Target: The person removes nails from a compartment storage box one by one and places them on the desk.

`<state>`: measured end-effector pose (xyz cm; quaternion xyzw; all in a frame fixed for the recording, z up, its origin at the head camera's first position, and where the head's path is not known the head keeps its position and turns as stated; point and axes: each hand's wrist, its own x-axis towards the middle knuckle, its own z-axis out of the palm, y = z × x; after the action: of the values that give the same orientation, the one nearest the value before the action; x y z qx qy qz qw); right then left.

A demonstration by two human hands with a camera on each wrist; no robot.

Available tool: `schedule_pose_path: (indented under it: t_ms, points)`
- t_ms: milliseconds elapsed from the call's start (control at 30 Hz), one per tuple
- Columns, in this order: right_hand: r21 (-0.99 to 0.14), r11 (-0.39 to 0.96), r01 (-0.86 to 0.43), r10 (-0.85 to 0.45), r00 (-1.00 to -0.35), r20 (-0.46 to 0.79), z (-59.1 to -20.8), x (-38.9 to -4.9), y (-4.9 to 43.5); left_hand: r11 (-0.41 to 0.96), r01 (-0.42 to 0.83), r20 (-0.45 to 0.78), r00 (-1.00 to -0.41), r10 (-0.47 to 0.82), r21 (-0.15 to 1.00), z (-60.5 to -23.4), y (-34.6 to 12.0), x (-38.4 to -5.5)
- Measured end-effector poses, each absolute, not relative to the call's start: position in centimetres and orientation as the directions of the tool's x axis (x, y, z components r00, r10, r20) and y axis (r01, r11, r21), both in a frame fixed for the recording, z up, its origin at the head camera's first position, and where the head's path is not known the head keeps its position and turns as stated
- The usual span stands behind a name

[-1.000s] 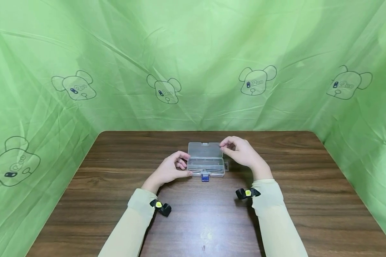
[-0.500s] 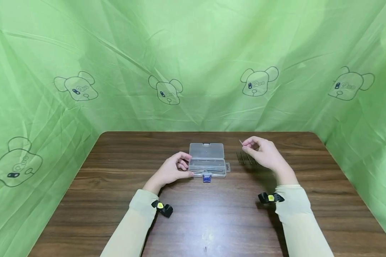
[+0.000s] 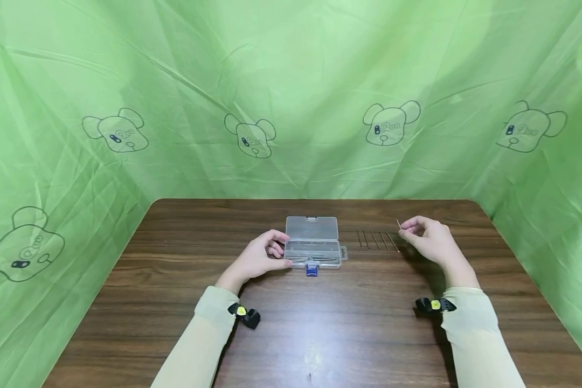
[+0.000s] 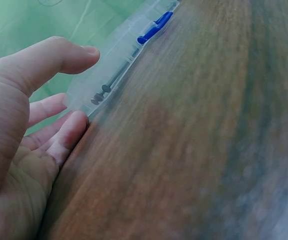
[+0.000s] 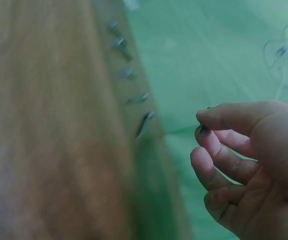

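A clear plastic box lies with its lid folded back and its blue latch down at the front. Several nails are inside it. My left hand holds the box's left end, thumb at the front corner and fingers at the side. Off to the right, my right hand pinches a thin nail between thumb and forefinger, its point end up and most of its length hidden in the right wrist view. Left of that hand, several nails lie in a spaced row on the table.
The brown wooden table carries the box near its far middle. A green curtain with bear-head drawings hangs behind the table and at both sides. A hanging tab juts from the box's right end.
My right hand has moved from the box's lid rightwards past the row of nails, carrying a nail. The row it had covered shows now. My left hand has stayed at the box.
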<state>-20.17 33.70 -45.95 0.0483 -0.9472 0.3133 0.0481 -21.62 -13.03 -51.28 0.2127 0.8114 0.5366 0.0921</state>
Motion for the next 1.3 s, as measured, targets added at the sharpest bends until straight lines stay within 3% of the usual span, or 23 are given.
schedule_pose_path:
  t_ms: [167, 1300]
  points:
    - [-0.594, 0.8, -0.081, -0.05, -0.996, 0.068, -47.1, -20.1, 34.7, 0.328, 0.25, 0.083, -0.89, 0.449, 0.911, -51.6, -13.0, -21.7]
    - [-0.549, 0.832, -0.08, -0.067, -0.997, 0.044, -48.2, -20.5, 34.8, 0.321, 0.254, 0.09, -0.889, 0.449, 0.912, -51.2, -13.1, -21.8]
